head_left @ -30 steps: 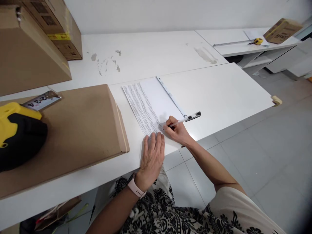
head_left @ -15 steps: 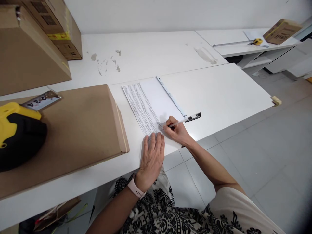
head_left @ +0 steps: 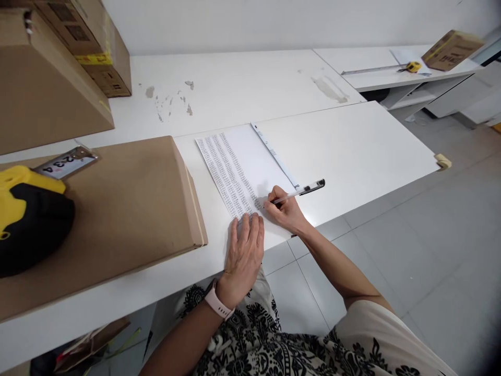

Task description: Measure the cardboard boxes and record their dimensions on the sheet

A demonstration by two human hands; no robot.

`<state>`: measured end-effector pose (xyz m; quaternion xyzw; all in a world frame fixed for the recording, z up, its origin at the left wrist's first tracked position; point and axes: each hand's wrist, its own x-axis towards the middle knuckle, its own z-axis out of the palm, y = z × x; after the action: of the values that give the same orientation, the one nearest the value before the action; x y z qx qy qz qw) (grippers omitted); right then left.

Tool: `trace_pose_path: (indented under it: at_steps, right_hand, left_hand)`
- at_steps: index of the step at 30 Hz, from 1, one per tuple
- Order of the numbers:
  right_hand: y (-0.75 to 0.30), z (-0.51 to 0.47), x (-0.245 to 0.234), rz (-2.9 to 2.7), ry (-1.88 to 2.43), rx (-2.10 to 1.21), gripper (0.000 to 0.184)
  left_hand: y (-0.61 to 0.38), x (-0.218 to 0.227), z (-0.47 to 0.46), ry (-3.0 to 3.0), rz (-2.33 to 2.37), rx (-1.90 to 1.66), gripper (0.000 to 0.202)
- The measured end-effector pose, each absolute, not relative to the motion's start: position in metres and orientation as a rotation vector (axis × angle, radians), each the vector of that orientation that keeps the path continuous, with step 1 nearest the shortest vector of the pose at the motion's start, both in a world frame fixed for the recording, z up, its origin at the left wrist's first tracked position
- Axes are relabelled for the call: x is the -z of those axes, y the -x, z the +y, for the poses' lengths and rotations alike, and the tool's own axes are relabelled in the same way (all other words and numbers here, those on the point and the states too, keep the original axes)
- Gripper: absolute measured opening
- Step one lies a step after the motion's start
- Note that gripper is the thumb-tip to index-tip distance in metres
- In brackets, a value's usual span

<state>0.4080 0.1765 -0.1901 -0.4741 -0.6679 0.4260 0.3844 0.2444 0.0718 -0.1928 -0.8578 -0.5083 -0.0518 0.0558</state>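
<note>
A printed sheet of paper (head_left: 245, 164) with columns of small text lies on the white table (head_left: 352, 146). My left hand (head_left: 245, 253) lies flat on the sheet's near edge, fingers stretched out together, a pale watch on the wrist. My right hand (head_left: 285, 211) is closed around a white pen with a black cap (head_left: 299, 192). The pen's tip touches the lower right part of the printed columns.
A flat brown cardboard box (head_left: 117, 209) lies left of the sheet, with a yellow and black tape measure (head_left: 27, 214) on it. More cardboard boxes (head_left: 50, 62) stand at the back left. A far table (head_left: 387, 68) holds a small box and another tape measure.
The pen and my right hand have shifted very slightly to the right along the sheet. My left hand has stayed in place.
</note>
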Motion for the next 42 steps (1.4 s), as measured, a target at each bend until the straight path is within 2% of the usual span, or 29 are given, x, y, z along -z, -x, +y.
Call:
trace_pose_path:
  at_steps: [25,42]
  right_hand:
    - [-0.4086,0.1764,0.1896,-1.709,1.233,-1.093,0.029]
    - [-0.4077,0.1775,0.1903,-1.709,1.238,-1.065,0.028]
  left_hand:
    - [-0.2441,0.1936,0.0711,2.643,-1.572,0.184,0.07]
    - [-0.2451,0.193,0.072,2.613,-1.558,0.189,0.066]
